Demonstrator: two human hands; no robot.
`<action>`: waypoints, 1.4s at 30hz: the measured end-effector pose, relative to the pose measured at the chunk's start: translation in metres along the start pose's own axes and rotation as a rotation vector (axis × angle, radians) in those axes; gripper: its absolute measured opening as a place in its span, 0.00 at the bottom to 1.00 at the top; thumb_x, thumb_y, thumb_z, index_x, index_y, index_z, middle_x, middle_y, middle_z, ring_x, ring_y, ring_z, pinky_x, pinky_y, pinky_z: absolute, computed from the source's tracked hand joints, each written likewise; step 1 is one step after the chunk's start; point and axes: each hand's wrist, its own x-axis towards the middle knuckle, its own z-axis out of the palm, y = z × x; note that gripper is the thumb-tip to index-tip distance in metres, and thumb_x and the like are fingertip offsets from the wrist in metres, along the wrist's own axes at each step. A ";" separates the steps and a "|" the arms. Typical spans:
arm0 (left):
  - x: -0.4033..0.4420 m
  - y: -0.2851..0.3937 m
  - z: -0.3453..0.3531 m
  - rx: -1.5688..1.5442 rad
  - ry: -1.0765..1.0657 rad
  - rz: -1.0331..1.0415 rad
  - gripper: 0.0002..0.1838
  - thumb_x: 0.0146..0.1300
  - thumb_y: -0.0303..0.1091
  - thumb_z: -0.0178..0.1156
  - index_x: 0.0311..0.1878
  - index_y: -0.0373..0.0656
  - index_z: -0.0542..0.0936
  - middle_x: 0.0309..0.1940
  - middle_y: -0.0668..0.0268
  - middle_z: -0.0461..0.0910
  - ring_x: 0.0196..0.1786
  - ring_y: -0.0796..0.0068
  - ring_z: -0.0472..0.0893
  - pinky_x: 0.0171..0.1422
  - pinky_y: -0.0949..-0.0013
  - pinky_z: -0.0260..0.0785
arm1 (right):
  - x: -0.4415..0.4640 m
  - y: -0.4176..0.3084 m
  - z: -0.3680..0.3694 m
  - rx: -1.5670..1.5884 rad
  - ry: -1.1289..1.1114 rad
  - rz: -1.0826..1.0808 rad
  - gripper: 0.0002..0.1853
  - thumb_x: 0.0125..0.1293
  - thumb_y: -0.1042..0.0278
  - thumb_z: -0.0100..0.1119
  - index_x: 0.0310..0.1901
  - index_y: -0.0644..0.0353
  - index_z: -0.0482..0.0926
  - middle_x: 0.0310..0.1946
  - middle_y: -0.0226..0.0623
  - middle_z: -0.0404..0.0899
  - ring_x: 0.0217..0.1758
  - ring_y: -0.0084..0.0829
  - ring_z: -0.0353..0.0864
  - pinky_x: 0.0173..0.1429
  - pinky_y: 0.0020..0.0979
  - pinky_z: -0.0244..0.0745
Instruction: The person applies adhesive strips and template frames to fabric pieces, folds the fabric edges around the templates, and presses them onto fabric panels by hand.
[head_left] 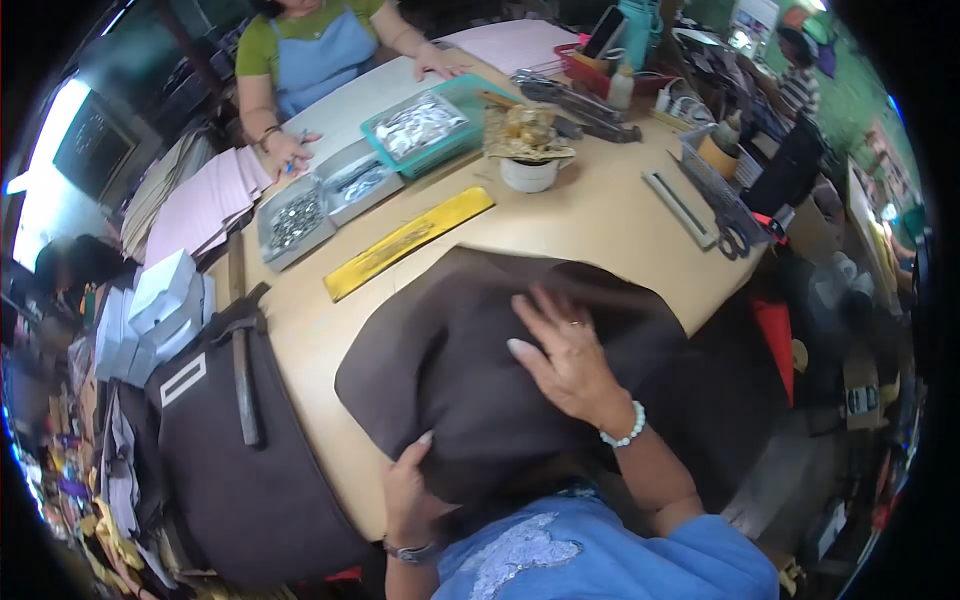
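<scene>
A large dark brown sheet (450,330), leather or cloth, lies in soft folds over the near part of the table. My right hand (568,362) rests on top of it with spread fingers, slightly blurred. At the sheet's near left edge, my left hand (408,492) pinches it, thumb on top and the other fingers hidden beneath. Left of the sheet, a hammer (243,385) lies on another dark brown piece (255,490) with a pale rectangle on it. Beyond the sheet is a yellow ruler-like bar (410,243).
Across the table (300,325), a person in a blue apron (325,60) works near trays of small metal parts (297,220). A teal basket (480,95), a white pot (530,175) and scissors (733,238) are farther back. White boxes (165,300) stand at left.
</scene>
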 end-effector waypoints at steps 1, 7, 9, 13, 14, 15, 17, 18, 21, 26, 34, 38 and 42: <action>0.001 0.004 -0.014 0.043 0.021 0.014 0.26 0.57 0.19 0.56 0.62 0.29 0.67 0.56 0.54 0.74 0.58 0.63 0.74 0.63 0.64 0.67 | -0.005 0.009 0.003 -0.152 -0.012 0.033 0.31 0.67 0.49 0.51 0.65 0.60 0.66 0.68 0.56 0.59 0.72 0.57 0.54 0.72 0.57 0.45; -0.006 0.034 -0.074 0.368 0.186 0.270 0.34 0.58 0.19 0.56 0.69 0.33 0.59 0.59 0.55 0.72 0.60 0.64 0.73 0.64 0.64 0.64 | -0.030 0.037 0.012 -0.341 -0.024 0.082 0.33 0.65 0.47 0.53 0.67 0.58 0.65 0.70 0.54 0.55 0.74 0.56 0.50 0.72 0.61 0.42; -0.013 0.040 -0.074 0.635 0.449 0.389 0.34 0.60 0.21 0.57 0.70 0.35 0.59 0.61 0.54 0.71 0.61 0.62 0.72 0.66 0.62 0.63 | -0.037 0.033 0.014 -0.372 0.005 0.097 0.33 0.65 0.48 0.55 0.67 0.58 0.64 0.70 0.54 0.55 0.74 0.56 0.50 0.72 0.61 0.41; -0.021 0.025 -0.034 1.346 0.378 0.898 0.36 0.59 0.28 0.61 0.71 0.38 0.59 0.66 0.49 0.65 0.68 0.53 0.65 0.71 0.54 0.56 | -0.051 0.025 0.017 -0.384 0.046 0.152 0.33 0.64 0.52 0.57 0.67 0.60 0.64 0.70 0.55 0.54 0.73 0.58 0.50 0.72 0.62 0.41; -0.020 0.017 -0.023 1.340 0.141 0.898 0.38 0.57 0.32 0.64 0.70 0.38 0.60 0.67 0.48 0.64 0.69 0.50 0.63 0.72 0.54 0.54 | -0.056 0.024 0.017 -0.380 0.040 0.166 0.33 0.64 0.52 0.57 0.67 0.61 0.64 0.70 0.55 0.54 0.73 0.58 0.49 0.72 0.62 0.41; -0.018 0.008 -0.013 1.321 -0.099 0.893 0.40 0.55 0.36 0.67 0.70 0.39 0.61 0.68 0.48 0.62 0.70 0.47 0.61 0.73 0.53 0.53 | -0.061 0.023 0.016 -0.377 0.036 0.184 0.33 0.64 0.52 0.57 0.67 0.61 0.64 0.71 0.55 0.53 0.74 0.58 0.49 0.72 0.62 0.41; -0.013 -0.011 0.006 1.537 -0.371 0.831 0.47 0.51 0.55 0.68 0.69 0.42 0.62 0.71 0.47 0.55 0.73 0.42 0.53 0.72 0.44 0.48 | -0.066 0.021 0.012 -0.371 0.009 0.230 0.34 0.64 0.52 0.57 0.66 0.63 0.63 0.71 0.55 0.52 0.74 0.58 0.48 0.72 0.62 0.40; -0.009 -0.022 0.008 1.624 -0.447 0.803 0.48 0.52 0.63 0.64 0.70 0.44 0.62 0.72 0.47 0.54 0.74 0.43 0.51 0.71 0.37 0.45 | -0.065 0.019 0.009 -0.359 0.027 0.213 0.34 0.64 0.52 0.57 0.66 0.63 0.63 0.71 0.55 0.52 0.74 0.58 0.48 0.72 0.62 0.40; -0.003 -0.037 0.006 1.642 -0.555 0.733 0.48 0.52 0.65 0.62 0.70 0.46 0.62 0.72 0.49 0.54 0.74 0.45 0.51 0.71 0.35 0.43 | -0.052 0.015 0.003 -0.322 0.062 0.153 0.34 0.64 0.51 0.58 0.67 0.63 0.63 0.71 0.56 0.52 0.74 0.59 0.48 0.72 0.62 0.40; -0.014 -0.034 -0.008 1.848 -0.665 0.696 0.49 0.48 0.59 0.67 0.72 0.50 0.60 0.72 0.52 0.53 0.74 0.48 0.52 0.71 0.35 0.45 | -0.036 0.018 0.023 -0.349 -0.017 0.069 0.35 0.63 0.49 0.58 0.66 0.64 0.64 0.70 0.57 0.53 0.74 0.59 0.48 0.71 0.64 0.40; -0.021 -0.036 -0.012 1.862 -0.657 0.710 0.48 0.49 0.62 0.64 0.72 0.51 0.60 0.72 0.52 0.52 0.74 0.49 0.52 0.71 0.35 0.44 | 0.052 0.000 0.030 -0.308 0.048 -0.242 0.26 0.65 0.54 0.54 0.60 0.62 0.70 0.67 0.52 0.59 0.71 0.57 0.54 0.70 0.61 0.47; -0.028 -0.048 -0.018 1.737 -0.622 0.727 0.42 0.59 0.68 0.50 0.71 0.53 0.62 0.73 0.53 0.52 0.74 0.49 0.51 0.71 0.34 0.42 | 0.156 0.002 0.087 -0.296 0.033 -0.435 0.22 0.67 0.58 0.50 0.60 0.57 0.71 0.67 0.50 0.60 0.71 0.55 0.56 0.70 0.61 0.48; -0.031 -0.057 -0.021 1.726 -0.586 0.748 0.31 0.66 0.54 0.50 0.71 0.56 0.62 0.73 0.56 0.54 0.74 0.52 0.53 0.71 0.35 0.45 | 0.220 0.013 0.122 -0.353 -0.057 -0.449 0.21 0.67 0.57 0.51 0.59 0.55 0.72 0.68 0.50 0.59 0.71 0.55 0.55 0.70 0.62 0.47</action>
